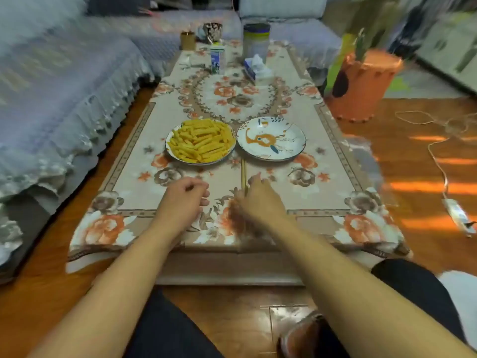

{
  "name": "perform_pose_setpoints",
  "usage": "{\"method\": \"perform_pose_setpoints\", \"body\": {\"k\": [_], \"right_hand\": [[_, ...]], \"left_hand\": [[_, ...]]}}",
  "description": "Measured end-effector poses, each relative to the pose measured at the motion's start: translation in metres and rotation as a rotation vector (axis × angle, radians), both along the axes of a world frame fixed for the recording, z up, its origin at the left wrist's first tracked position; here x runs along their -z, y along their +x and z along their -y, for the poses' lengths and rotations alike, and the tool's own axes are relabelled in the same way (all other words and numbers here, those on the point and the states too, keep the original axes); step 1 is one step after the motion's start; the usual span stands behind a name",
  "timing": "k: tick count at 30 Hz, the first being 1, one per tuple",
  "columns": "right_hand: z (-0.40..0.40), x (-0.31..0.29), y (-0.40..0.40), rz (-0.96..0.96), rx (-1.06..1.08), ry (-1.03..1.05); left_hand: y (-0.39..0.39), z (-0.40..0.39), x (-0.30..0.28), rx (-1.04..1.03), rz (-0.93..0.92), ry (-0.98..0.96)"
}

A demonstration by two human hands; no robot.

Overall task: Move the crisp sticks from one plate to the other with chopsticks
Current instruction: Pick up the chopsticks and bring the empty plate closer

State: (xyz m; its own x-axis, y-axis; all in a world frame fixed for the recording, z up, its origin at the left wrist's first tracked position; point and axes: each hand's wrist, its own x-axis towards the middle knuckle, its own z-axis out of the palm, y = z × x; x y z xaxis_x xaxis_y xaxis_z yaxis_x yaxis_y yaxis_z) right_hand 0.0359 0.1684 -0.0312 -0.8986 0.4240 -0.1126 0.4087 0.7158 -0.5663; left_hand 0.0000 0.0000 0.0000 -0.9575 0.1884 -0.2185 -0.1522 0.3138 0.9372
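The task looks barely begun: the crisp sticks (200, 140) all sit heaped on the left plate (170, 148), while the right plate (296, 151), painted with an orange and blue pattern, holds none that can be seen. The two plates stand just beside each other on the bench (335, 161), which is covered by a floral cloth. The chopsticks (243, 174) lie on that cloth in front of the gap between the plates, pointing away from the person, their near ends under the right hand (258, 200). That hand is blurred, its fingers spread over the chopsticks as if to take them up, and whether its grip has closed on them cannot be told. The left hand (187, 198) rests on the cloth nearby with fingers loosely curled, its grip on nothing. By this reading every stick is yet to be moved; the chopsticks must first be lifted and settled in the hand, then carried to the full plate to pinch a first stick and bring it across
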Motion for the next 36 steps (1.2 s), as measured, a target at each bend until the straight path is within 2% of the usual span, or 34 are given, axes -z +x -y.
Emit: {"method": "perform_pose_setpoints", "body": {"k": [4,9,11,13,16,19,23,26,29,36], "right_hand": [[0.015,-0.004,0.012,0.146,-0.131,0.295],[0.0,-0.002,0.042,0.277,-0.234,0.467],[-0.009,-0.011,0.048,0.264,-0.219,0.367],[-0.03,-0.028,0.04,0.14,-0.109,0.156],[-0.084,-0.044,0.002,-0.118,0.252,-0.085],[-0.129,-0.036,-0.035,-0.077,0.547,-0.354],[-0.152,-0.005,-0.078,-0.035,0.688,-0.537],[-0.15,0.002,-0.094,-0.018,0.644,-0.466],[-0.153,-0.003,-0.086,0.042,0.576,-0.337],[-0.172,-0.014,-0.009,0.229,0.379,-0.122]], "left_hand": [[0.018,0.009,-0.015,0.017,0.015,-0.066],[0.004,0.022,-0.032,-0.009,0.022,-0.111],[-0.004,0.018,-0.033,-0.03,0.065,-0.068],[-0.017,0.01,-0.03,-0.067,0.113,-0.005],[-0.046,-0.001,-0.023,-0.19,0.182,0.166],[-0.078,-0.004,-0.007,-0.276,0.22,0.288],[-0.115,-0.007,0.008,-0.31,0.191,0.363],[-0.133,-0.011,0.01,-0.393,0.25,0.426],[-0.143,-0.009,0.009,-0.377,0.305,0.502],[-0.152,0.002,0.008,-0.304,0.315,0.525]]}}
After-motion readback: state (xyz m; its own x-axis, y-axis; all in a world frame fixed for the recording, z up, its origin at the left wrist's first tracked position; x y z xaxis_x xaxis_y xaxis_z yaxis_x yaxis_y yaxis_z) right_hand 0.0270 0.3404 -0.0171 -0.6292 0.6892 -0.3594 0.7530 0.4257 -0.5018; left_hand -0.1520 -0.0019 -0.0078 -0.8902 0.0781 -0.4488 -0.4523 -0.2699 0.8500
